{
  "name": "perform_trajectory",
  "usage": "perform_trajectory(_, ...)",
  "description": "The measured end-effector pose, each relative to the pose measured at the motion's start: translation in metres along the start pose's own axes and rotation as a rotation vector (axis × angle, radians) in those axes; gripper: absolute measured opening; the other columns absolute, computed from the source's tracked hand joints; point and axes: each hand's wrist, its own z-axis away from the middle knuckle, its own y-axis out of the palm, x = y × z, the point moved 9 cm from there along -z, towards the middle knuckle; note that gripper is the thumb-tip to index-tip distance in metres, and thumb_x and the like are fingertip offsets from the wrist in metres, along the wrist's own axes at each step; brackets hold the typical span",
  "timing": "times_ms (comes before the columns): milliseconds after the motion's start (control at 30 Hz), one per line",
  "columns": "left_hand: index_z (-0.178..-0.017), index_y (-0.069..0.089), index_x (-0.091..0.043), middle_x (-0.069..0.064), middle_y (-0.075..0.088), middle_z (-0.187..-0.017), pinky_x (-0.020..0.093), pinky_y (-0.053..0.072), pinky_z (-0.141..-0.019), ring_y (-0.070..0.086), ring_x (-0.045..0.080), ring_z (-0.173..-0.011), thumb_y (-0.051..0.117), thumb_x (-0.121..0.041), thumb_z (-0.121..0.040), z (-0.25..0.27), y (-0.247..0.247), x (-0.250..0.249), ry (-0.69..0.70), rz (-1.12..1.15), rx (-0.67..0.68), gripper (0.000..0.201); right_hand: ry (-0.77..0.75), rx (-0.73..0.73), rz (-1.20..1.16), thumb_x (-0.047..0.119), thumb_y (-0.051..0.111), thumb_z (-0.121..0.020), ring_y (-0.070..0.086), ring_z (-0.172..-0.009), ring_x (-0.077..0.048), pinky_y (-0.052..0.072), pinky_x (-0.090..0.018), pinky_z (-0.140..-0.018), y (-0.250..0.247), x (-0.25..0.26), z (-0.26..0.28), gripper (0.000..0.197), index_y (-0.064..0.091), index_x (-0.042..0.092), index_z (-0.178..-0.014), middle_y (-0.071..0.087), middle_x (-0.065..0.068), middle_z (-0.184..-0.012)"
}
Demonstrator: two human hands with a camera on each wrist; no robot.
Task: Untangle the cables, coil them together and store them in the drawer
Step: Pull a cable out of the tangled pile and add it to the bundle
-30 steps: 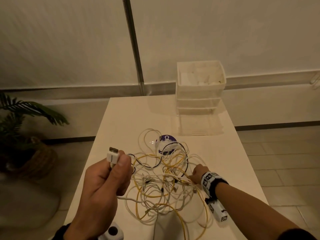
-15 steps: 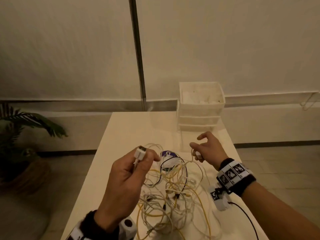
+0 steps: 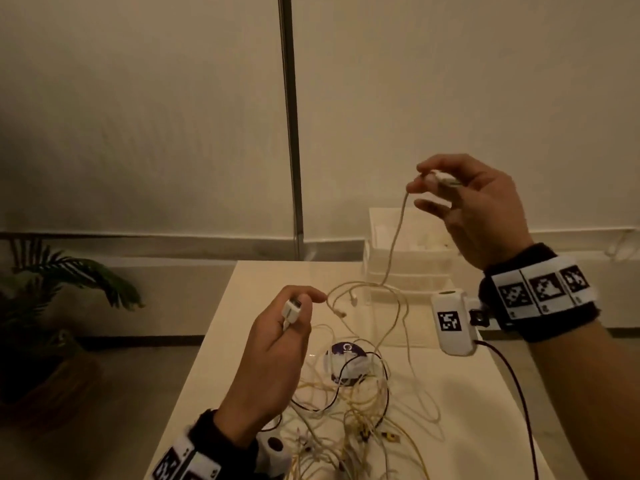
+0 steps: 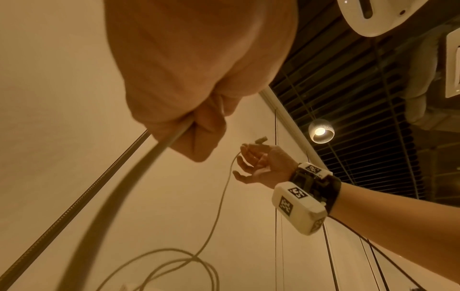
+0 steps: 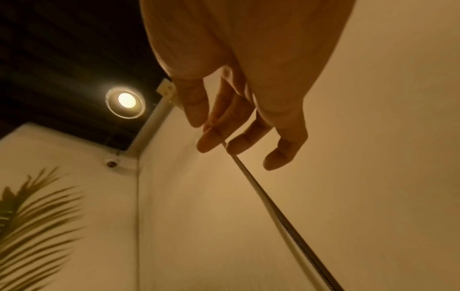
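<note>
Your left hand grips the white USB plug; your right hand, at two o'clock, pinches the pale braided cable.

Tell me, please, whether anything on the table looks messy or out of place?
Yes: the cables lie in a knotted heap on the table, snagged over a purple-and-white disc. Nothing looks damaged.
</note>
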Motion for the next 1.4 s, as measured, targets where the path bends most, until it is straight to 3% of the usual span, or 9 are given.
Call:
perform_trajectory(267, -0.121, 0.056, -0.040, -0.004, 0.044, -0.070, 0.026, 0.036, -0.051, 0.035, 0.011, -0.056, 0.038, -0.050, -0.098, -0.010, -0.010, -0.004, 0.026, -0.035, -0.011, 0.031, 0.291, 0.245, -0.036, 0.028, 0.048, -0.096, 0.061, -0.078, -0.026, 0.055, -0.048, -0.074, 0.084, -0.067, 0.055, 0.024, 0.064, 0.013, -0.086, 0.062, -0.010, -0.081)
perform_trajectory(467, -0.140, 0.044, -0.027, -0.003, 0.051, -0.128, 0.020, 0.044, -0.094, 0.052, 0.005, -0.116, 0.034, -0.054, -0.092, -0.015, -0.012, 0.000, -0.014, -0.168, 0.034, 0.057, 0.219, 0.482, 0.237, 0.023, 0.047, -0.099, 0.036, -0.047, -0.005, 0.032, -0.022, -0.050, 0.130, -0.081, 0.089, 0.034, 0.063, 0.005, -0.075, 0.044, 0.008, -0.052)
perform_trajectory(700, -0.121, 0.065, -0.014, 0.010, 0.068, -0.118, 0.019, 0.047, -0.064, 0.063, 0.012, -0.092, 0.031, -0.043, -0.102, -0.021, -0.001, -0.001, -0.043, 0.042, 0.091, 0.049, 0.026, 0.450, 0.340, 0.011, 0.049, -0.097, 0.047, -0.052, -0.005, 0.036, -0.021, -0.055, 0.148, -0.065, 0.110, 0.032, 0.057, 0.012, -0.066, 0.054, 0.007, -0.058)
perform_trajectory(800, -0.102, 0.070, -0.007, 0.012, 0.074, -0.101, 0.036, 0.054, -0.080, 0.069, 0.027, -0.099, 0.026, -0.040, -0.104, -0.023, -0.014, -0.013, 0.004, 0.134, 0.005, 0.055, -0.035, 0.451, 0.390, 0.022, 0.051, -0.097, 0.053, -0.055, -0.007, 0.041, -0.022, -0.057, 0.144, -0.066, 0.122, 0.028, 0.063, 0.018, -0.073, 0.058, 0.005, -0.060)
perform_trajectory(900, -0.082, 0.059, -0.008, 0.008, 0.055, -0.061, 0.040, 0.055, -0.060, 0.058, 0.022, -0.055, 0.030, -0.042, -0.101, -0.027, -0.040, -0.036, 0.029, 0.472, -0.048, 0.049, 0.123, 0.531, 0.320, 0.024, 0.051, -0.098, 0.049, -0.053, -0.005, 0.042, -0.021, -0.056, 0.128, -0.103, 0.141, 0.026, 0.069, 0.020, -0.080, 0.055, 0.005, -0.058)
perform_trajectory(1000, -0.075, 0.049, -0.015, -0.004, 0.029, -0.053, 0.020, 0.022, -0.040, 0.024, 0.010, -0.041, 0.028, -0.045, -0.102, -0.025, -0.084, -0.067, 0.145, 0.399, -0.166, 0.046, 0.226, 0.587, 0.394, 0.027, 0.052, -0.097, 0.048, -0.055, -0.002, 0.041, -0.020, -0.058, 0.097, -0.143, 0.149, 0.027, 0.066, 0.020, -0.075, 0.056, 0.011, -0.060)
perform_trajectory(1133, -0.072, 0.053, -0.020, 0.001, 0.024, -0.056, 0.027, 0.014, -0.041, 0.019, 0.016, -0.045, 0.030, -0.043, -0.104, -0.008, -0.123, -0.100, 0.273, 0.127, -0.351, 0.046, 0.315, 0.582, 0.526, 0.034, 0.052, -0.095, 0.044, -0.054, -0.002, 0.039, -0.024, -0.059, 0.054, -0.178, 0.143, 0.032, 0.059, 0.020, -0.066, 0.053, 0.012, -0.059)
perform_trajectory(1300, -0.103, 0.067, -0.037, -0.022, 0.058, -0.062, 0.018, 0.033, -0.048, 0.041, 0.006, -0.047, 0.043, -0.032, -0.102, -0.007, -0.049, -0.062, 0.198, -0.709, 0.098, 0.025, 0.404, 0.576, 0.414, 0.025, 0.049, -0.098, 0.042, -0.047, 0.002, 0.033, -0.018, -0.052, 0.060, -0.155, 0.126, 0.037, 0.050, 0.014, -0.062, 0.049, 0.011, -0.054)
perform_trajectory(1400, -0.130, 0.053, -0.046, -0.019, 0.063, -0.066, 0.021, 0.045, -0.062, 0.056, 0.002, -0.061, 0.044, -0.027, -0.101, -0.002, 0.002, -0.025, 0.113, -0.710, 0.283, 0.036, 0.487, 0.677, 0.152, 0.024, 0.048, -0.099, 0.032, -0.047, -0.007, 0.027, -0.019, -0.049, 0.088, -0.132, 0.124, 0.034, 0.058, 0.007, -0.071, 0.042, 0.007, -0.053)
